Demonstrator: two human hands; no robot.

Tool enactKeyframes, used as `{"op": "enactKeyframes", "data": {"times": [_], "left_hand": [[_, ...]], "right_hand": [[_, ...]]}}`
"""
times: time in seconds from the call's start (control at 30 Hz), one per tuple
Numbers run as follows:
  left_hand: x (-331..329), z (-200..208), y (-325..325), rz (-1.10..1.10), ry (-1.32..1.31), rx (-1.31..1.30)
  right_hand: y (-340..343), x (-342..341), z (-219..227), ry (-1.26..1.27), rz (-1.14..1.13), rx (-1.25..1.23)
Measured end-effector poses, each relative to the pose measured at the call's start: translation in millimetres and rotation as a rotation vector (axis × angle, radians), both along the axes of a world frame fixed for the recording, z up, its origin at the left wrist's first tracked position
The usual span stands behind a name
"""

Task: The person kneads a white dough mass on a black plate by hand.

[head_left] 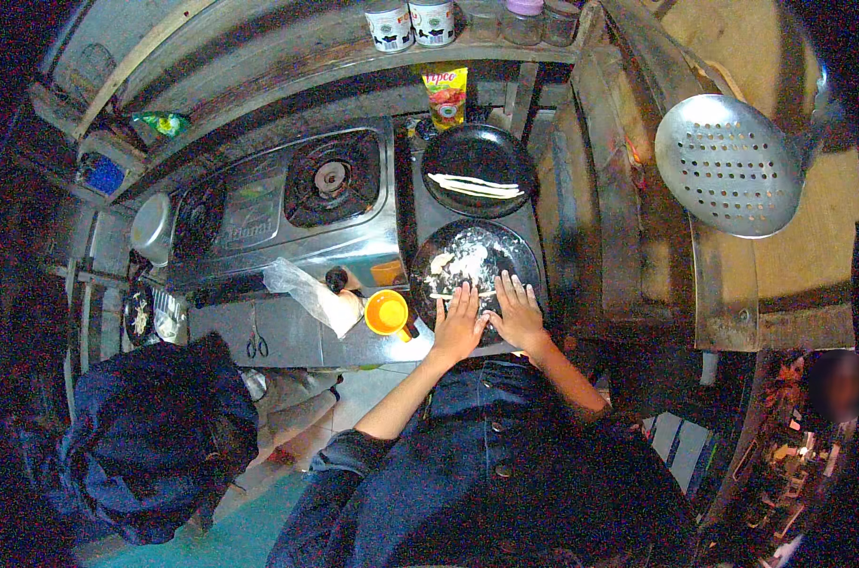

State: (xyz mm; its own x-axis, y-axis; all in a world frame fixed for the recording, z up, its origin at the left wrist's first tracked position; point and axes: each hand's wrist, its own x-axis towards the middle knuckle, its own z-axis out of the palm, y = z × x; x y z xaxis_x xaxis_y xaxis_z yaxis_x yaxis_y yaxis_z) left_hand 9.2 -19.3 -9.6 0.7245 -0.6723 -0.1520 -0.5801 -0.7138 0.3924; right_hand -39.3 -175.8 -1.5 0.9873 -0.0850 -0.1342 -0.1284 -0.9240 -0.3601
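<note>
A black round plate (427,248) dusted with white flour lies in front of me. My left hand (460,324) rests flat on its near part, fingers stretched forward. Beside it my right hand (518,317) lies flat too, fingers slightly spread and thumbs close together. A thin rope of pale dough (487,294) runs crosswise under the fingers; most of it is hidden by them. Loose flour (469,254) and a small lump of dough (442,262) are on the plate farther in. Just beyond, a second black plate (467,151) holds long white dough strips (475,186).
Left of the plate stand an orange cup (388,313) and a clear bag of white powder (327,305). A two-burner gas stove (332,178) is behind them. Scissors (257,343) lie on the counter. Another person (155,435) is at my left. A perforated skimmer (729,166) hangs at right.
</note>
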Motion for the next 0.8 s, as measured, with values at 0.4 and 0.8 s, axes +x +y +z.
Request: {"op": "enactKeyframes", "data": {"times": [0.4,0.8], "left_hand": [[25,-3,8,0.097,-0.164,-0.043],[26,-10,6,0.111,-0.189,-0.017]], "right_hand": [[16,47,-25,-0.161,-0.127,-0.074],[10,52,-29,-0.201,-0.079,-0.099]]}}
